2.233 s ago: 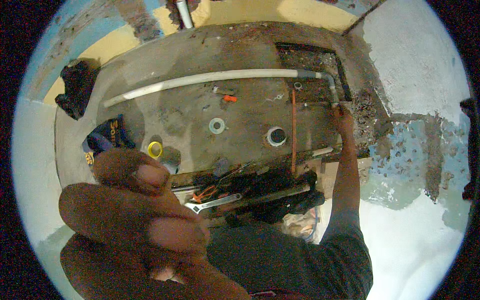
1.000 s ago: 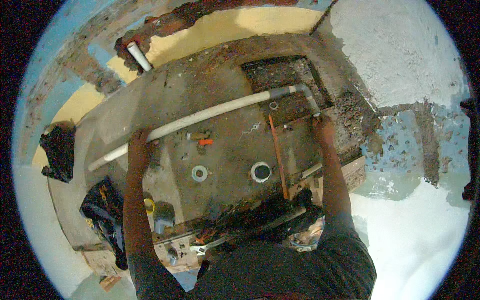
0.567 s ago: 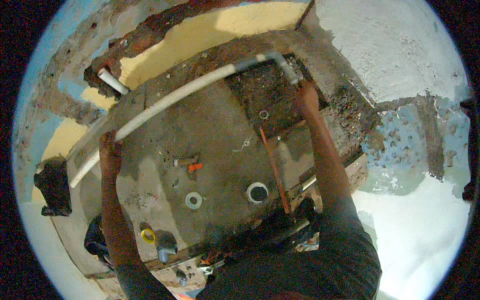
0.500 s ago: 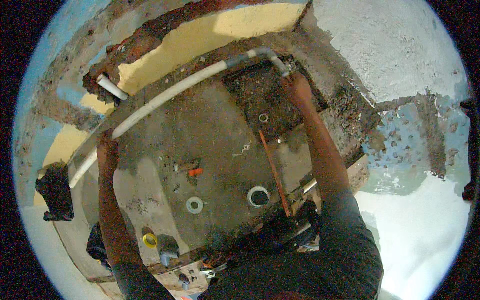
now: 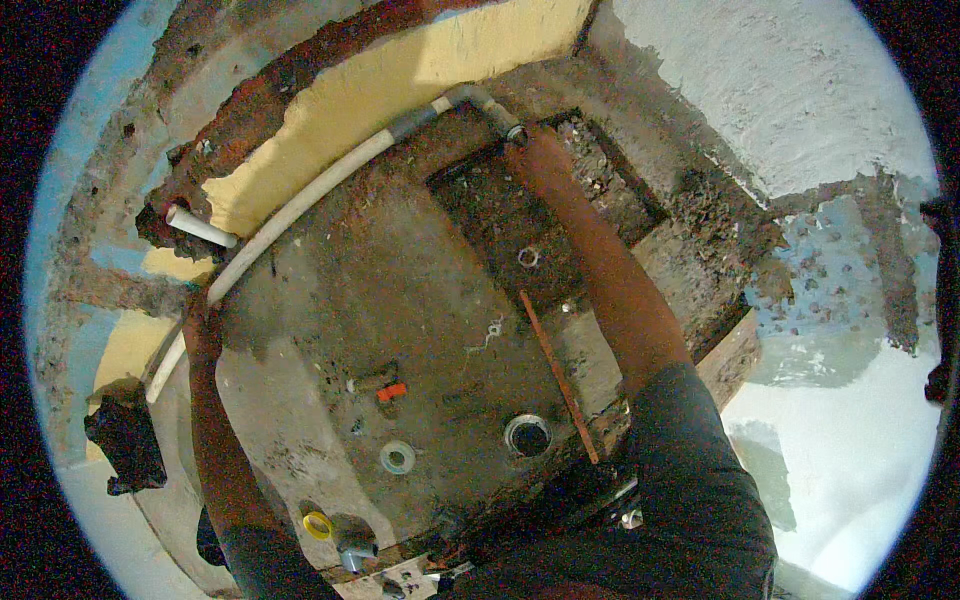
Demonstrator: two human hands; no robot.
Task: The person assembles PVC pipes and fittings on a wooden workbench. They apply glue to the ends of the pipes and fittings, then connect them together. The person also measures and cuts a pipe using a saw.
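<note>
A long white plastic pipe [image 5: 305,197] stretches from the left side toward the upper middle, close along the base of the wall. At its far end are a grey coupling [image 5: 412,122] and a grey elbow [image 5: 468,95], then a short length turned down toward the right. My left hand [image 5: 203,325] is closed around the pipe near its lower left end. My right hand [image 5: 538,152] is closed at the end of the short piece past the elbow, above a dug-out pit [image 5: 480,205]. Its fingertips are partly hidden by the hand itself.
A short white pipe stub [image 5: 203,227] sticks out of the broken wall. On the floor lie an orange fitting [image 5: 391,392], a pale ring [image 5: 397,458], a yellow tape roll [image 5: 318,525] and a thin reddish rod [image 5: 560,380]. A round drain opening [image 5: 528,437] and a black bag [image 5: 127,446] are nearby.
The elbow end of the pipe and my right hand have moved left, closer to the wall. My left hand has shifted slightly with the pipe. The whole view has also tilted a little.
</note>
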